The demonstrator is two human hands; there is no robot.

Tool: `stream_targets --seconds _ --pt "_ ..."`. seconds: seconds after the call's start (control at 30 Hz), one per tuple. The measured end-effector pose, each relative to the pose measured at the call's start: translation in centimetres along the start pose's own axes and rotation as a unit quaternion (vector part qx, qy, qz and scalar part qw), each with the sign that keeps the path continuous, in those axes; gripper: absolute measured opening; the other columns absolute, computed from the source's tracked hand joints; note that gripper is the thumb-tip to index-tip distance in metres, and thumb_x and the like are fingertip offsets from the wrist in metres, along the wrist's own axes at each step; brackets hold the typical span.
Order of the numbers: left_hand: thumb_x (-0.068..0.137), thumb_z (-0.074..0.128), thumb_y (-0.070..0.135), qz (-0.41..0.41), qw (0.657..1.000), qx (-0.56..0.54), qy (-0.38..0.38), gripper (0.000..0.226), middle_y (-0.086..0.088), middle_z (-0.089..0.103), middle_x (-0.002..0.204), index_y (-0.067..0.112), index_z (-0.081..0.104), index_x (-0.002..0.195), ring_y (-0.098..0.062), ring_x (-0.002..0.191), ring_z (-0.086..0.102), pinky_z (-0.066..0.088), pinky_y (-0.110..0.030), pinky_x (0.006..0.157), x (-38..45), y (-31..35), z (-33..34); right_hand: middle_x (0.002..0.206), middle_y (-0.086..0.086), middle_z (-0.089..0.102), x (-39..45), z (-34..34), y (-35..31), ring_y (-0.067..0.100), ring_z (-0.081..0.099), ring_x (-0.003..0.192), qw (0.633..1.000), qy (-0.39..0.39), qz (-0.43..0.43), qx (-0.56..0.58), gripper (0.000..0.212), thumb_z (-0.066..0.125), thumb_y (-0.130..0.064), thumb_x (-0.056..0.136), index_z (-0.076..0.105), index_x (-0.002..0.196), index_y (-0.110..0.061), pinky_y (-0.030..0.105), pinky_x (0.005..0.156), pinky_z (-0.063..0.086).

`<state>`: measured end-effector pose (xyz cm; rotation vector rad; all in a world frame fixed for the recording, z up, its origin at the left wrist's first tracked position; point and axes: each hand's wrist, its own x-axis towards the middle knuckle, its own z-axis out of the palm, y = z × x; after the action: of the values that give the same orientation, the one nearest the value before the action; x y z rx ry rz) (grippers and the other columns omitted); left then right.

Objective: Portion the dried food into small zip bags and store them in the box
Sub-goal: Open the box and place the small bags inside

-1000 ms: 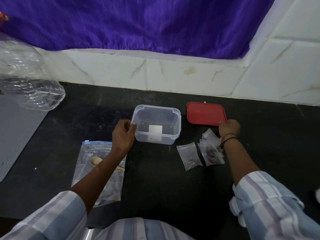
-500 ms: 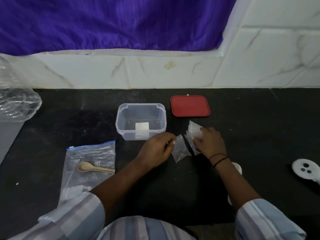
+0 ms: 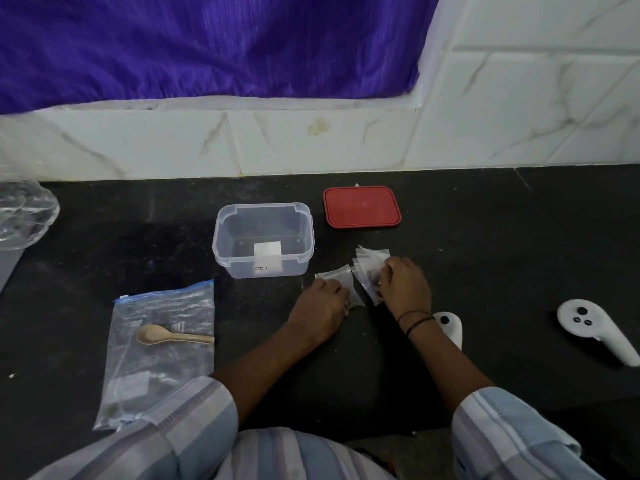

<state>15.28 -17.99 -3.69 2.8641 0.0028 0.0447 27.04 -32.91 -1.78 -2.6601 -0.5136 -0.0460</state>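
A clear plastic box [image 3: 221, 244] stands open and empty on the black counter, its red lid [image 3: 362, 206] lying flat to its right. In front of the lid lie several small zip bags with dark dried food inside. My left hand [image 3: 320, 308] is closed on one small zip bag [image 3: 341, 274] lying apart at the left. My right hand [image 3: 405, 285] grips the pile of small zip bags [image 3: 369, 263] beside it. A large zip bag [image 3: 162, 362] lies at the near left with a beige spoon [image 3: 169, 336] on top.
Two white controllers lie at the right, one [image 3: 450, 329] just behind my right wrist and one [image 3: 595, 329] farther out. Crumpled clear plastic [image 3: 24, 213] sits at the far left. A white tiled wall [image 3: 311, 143] closes the back.
My left hand left the box and came across to the single small bag. My right hand came back from the red lid onto the pile of bags. The view shifted right.
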Motion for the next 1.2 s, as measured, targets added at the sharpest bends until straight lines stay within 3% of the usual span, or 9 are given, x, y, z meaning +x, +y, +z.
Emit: stream_targets --seconds 0.13,0.27,0.33,0.47,0.6,0.73,0.87,1.03,1.2 --pt "0.095 0.056 0.03 -0.026 0.999 -0.021 0.027 0.029 -0.009 0.062 0.118 0.01 0.065 0.113 -0.027 0.11 0.052 0.051 -0.042 0.091 -0.4 0.4 -0.2 0.097 0.006 0.06 -0.4 -0.3 0.6 0.022 0.058 0.086 0.999 0.026 -0.018 0.012 0.016 0.045 -0.018 0.098 0.059 0.102 -0.01 0.031 0.067 0.041" --pt "0.096 0.058 0.04 -0.155 0.98 -0.096 0.082 0.038 -0.009 0.055 0.123 0.012 0.056 0.121 -0.024 0.11 0.051 0.053 -0.036 0.088 -0.6 0.7 -0.7 0.087 0.012 0.065 -0.9 -0.6 1.1 0.027 0.063 0.072 0.989 0.11 -0.099 -0.011 0.028 0.041 -0.018 0.094 0.062 0.104 -0.003 0.034 0.06 0.051" --pt "0.094 0.06 0.046 -0.226 0.964 -0.123 0.061 0.047 -0.011 0.057 0.125 0.012 0.051 0.126 -0.025 0.109 0.057 0.053 -0.037 0.089 -0.5 0.5 -0.9 0.085 0.012 0.065 -1.0 -0.8 1.4 0.026 0.063 0.069 0.98 0.15 -0.129 -0.02 0.03 0.042 -0.018 0.092 0.063 0.106 -0.003 0.033 0.057 0.052" --pt "0.09 0.064 0.055 -0.296 0.948 -0.117 -0.002 0.063 -0.013 0.059 0.127 0.009 0.048 0.131 -0.028 0.112 0.06 0.053 -0.038 0.091 -0.3 0.1 -1.1 0.111 0.014 0.063 -1.5 -1.4 0.7 0.03 0.066 0.091 0.987 0.104 -0.117 0.04 0.035 0.045 -0.017 0.094 0.052 0.127 -0.005 0.04 0.069 0.057" --pt "0.093 0.065 0.043 -0.311 0.942 -0.126 -0.016 0.054 -0.014 0.056 0.13 0.009 0.048 0.132 -0.029 0.116 0.058 0.051 -0.037 0.092 0.2 0.2 -1.3 0.123 0.001 0.057 -0.9 -1.4 0.0 0.02 0.058 0.109 0.988 0.04 -0.003 0.152 0.038 0.04 -0.018 0.099 0.045 0.137 -0.019 0.039 0.093 0.05" --pt "0.095 0.065 0.035 -0.313 0.94 -0.13 -0.028 0.051 -0.014 0.054 0.133 0.008 0.049 0.135 -0.027 0.117 0.056 0.05 -0.036 0.096 0.5 0.3 -1.2 0.124 0.008 0.052 -1.0 -1.0 0.7 0.024 0.056 0.106 0.997 -0.028 -0.052 0.057 0.046 0.054 -0.003 0.088 0.05 0.132 -0.016 0.033 0.088 0.048" --pt "0.095 0.065 0.03 -0.314 0.94 -0.13 -0.026 0.045 -0.014 0.054 0.131 0.008 0.052 0.132 -0.029 0.119 0.054 0.05 -0.038 0.097 0.5 0.5 -1.4 0.113 0.008 0.057 -0.7 -0.5 0.5 0.018 0.056 0.098 0.994 -0.023 -0.052 0.091 0.021 0.053 -0.014 0.097 0.06 0.117 -0.01 0.025 0.078 0.041" --pt "0.094 0.055 0.011 -0.278 0.928 -0.231 0.087 0.003 -0.009 0.065 0.095 0.009 0.056 0.095 -0.026 0.091 0.065 0.055 -0.041 0.082 0.3 0.3 -1.6 0.106 0.003 0.063 -0.8 -0.7 -0.1 0.018 0.061 0.098 0.983 -0.005 -0.031 0.179 0.018 0.059 -0.009 0.094 0.065 0.111 -0.011 0.021 0.08 0.043" --pt "0.095 0.059 0.005 -0.212 0.901 -0.329 0.188 0.015 0.001 0.061 0.082 0.015 0.048 0.095 -0.013 0.074 0.063 0.057 -0.026 0.065 -0.4 0.3 -5.0 0.107 0.001 0.064 0.1 -2.8 -3.4 -0.004 0.062 0.082 0.959 0.016 -0.003 0.282 0.024 0.055 -0.006 0.096 0.065 0.114 -0.018 0.005 0.064 0.046"
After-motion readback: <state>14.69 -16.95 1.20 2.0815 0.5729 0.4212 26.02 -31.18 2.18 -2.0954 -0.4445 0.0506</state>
